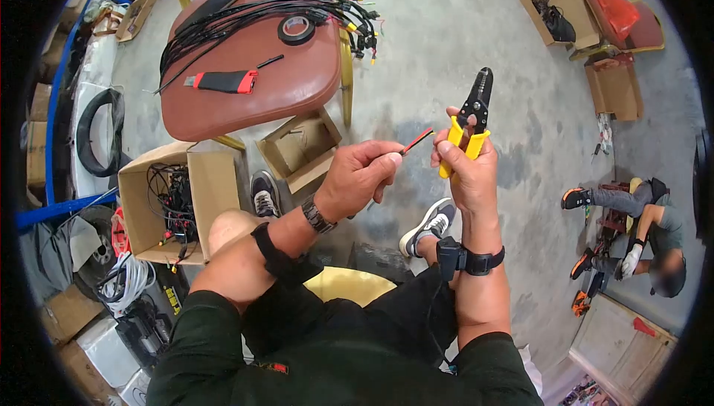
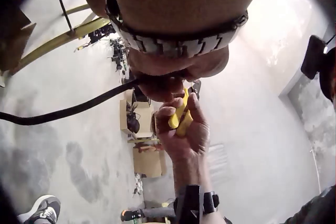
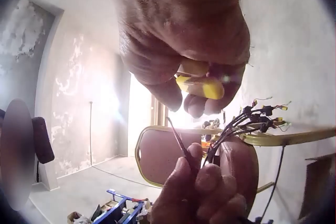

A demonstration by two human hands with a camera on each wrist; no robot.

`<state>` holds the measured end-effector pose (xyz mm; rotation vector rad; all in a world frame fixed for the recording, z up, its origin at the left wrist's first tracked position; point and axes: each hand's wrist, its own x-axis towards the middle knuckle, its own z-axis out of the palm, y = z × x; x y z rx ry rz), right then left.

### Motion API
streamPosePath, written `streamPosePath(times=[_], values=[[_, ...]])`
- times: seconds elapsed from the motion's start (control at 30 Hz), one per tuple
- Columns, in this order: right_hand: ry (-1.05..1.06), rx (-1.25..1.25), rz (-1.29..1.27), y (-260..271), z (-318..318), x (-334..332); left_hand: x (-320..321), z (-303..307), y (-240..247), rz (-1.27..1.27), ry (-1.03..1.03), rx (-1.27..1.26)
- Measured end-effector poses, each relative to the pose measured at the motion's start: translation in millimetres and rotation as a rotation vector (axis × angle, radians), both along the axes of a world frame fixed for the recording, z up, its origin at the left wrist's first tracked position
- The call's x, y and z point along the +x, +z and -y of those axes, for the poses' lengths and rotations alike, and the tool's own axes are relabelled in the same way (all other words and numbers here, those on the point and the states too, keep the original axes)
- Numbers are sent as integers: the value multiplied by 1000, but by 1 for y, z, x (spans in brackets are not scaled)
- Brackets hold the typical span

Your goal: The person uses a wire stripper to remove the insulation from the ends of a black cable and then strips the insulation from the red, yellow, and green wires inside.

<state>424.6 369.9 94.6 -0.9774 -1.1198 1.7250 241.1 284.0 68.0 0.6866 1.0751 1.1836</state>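
My left hand (image 1: 361, 175) pinches a black cable between thumb and forefinger; its red and black inner wires (image 1: 418, 140) stick out toward my other hand. In the left wrist view the black cable (image 2: 79, 109) trails away from that hand. My right hand (image 1: 476, 172) grips a wire stripper (image 1: 478, 101) by its yellow handles, black jaws pointing up and away from the wires. On the brown chair (image 1: 297, 90) ahead lie a bundle of black cables (image 1: 245, 23), a roll of black tape (image 1: 296, 30), a red and black utility knife (image 1: 223, 82) and a dark phone (image 1: 212, 4).
An open cardboard box (image 1: 212, 198) of cables stands by my left leg, with a smaller box (image 1: 286, 157) under the chair's front edge. Another person (image 1: 654, 235) sits at the far right. Shelving with a blue frame (image 1: 50, 123) lines the left side.
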Motion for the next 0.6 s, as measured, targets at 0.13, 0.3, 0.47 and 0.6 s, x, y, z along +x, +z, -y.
streamPosePath(times=[0.13, 0.3, 0.47, 0.6], values=[[-14, 20, 16, 1, -3, -4, 3, -6, -11, 22, 23, 6], [-37, 36, 42, -1, -4, -12, 3, -8, -12, 18, 10, 43], [-36, 34, 29, -2, -4, -15, 2, -10, -14, -62, -22, 72], [-12, 47, 67, -6, -7, -13, 2, -13, -17, -82, -60, 57]])
